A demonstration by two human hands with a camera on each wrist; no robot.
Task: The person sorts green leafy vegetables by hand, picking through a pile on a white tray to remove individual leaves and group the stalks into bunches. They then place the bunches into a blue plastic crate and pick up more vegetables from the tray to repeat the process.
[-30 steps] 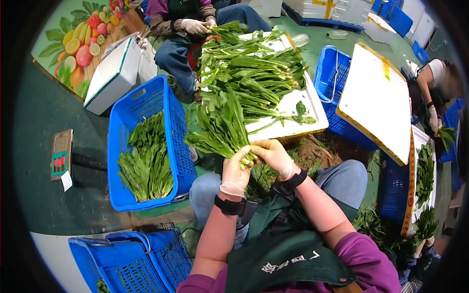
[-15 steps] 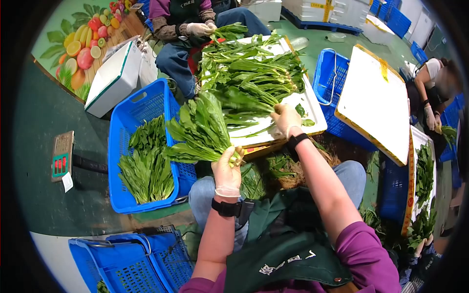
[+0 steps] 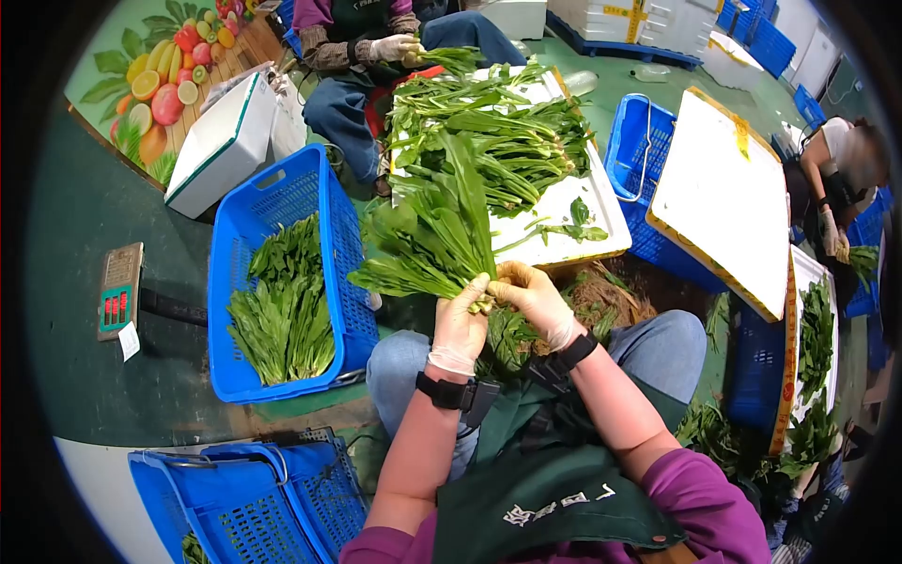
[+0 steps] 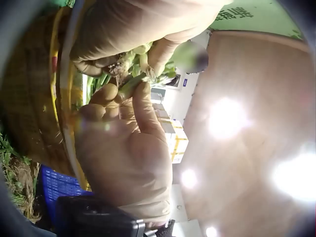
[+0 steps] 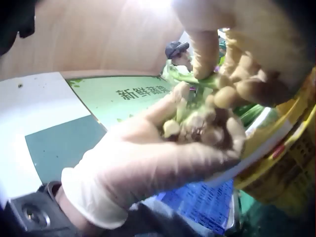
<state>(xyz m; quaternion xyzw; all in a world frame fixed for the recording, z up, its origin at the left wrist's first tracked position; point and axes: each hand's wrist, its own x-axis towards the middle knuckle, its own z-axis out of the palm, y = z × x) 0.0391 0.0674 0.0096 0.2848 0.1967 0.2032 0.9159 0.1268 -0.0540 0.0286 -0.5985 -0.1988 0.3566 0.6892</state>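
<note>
In the head view a fanned bunch of long green leaves (image 3: 442, 235) points up and away from the body. My gloved left hand (image 3: 460, 324) grips its stem ends, fingers curled round them. Against it, the right hand (image 3: 536, 299) pinches stems at the same end. Pale root ends (image 4: 129, 61) show between both hands in the left wrist view, the left hand (image 4: 133, 24) above and the right hand (image 4: 128, 158) below. The right wrist view has the left hand (image 5: 148, 158) cupped round the stems; fingers of the right hand (image 5: 256, 49) partly hide them.
More greens (image 3: 517, 141) lie on a white foam tray (image 3: 606, 211) ahead. Left stands a blue basket (image 3: 348, 240) holding greens, beside a scale (image 3: 117, 291). A foam lid (image 3: 719, 207) leans at the right. Someone (image 3: 366, 47) sits opposite; stacked baskets (image 3: 254, 498) are lower left.
Since half a second ago, my right hand has come back from the tray to the left hand, bringing greens to the bunch. The left hand and its bunch have shifted slightly right.
</note>
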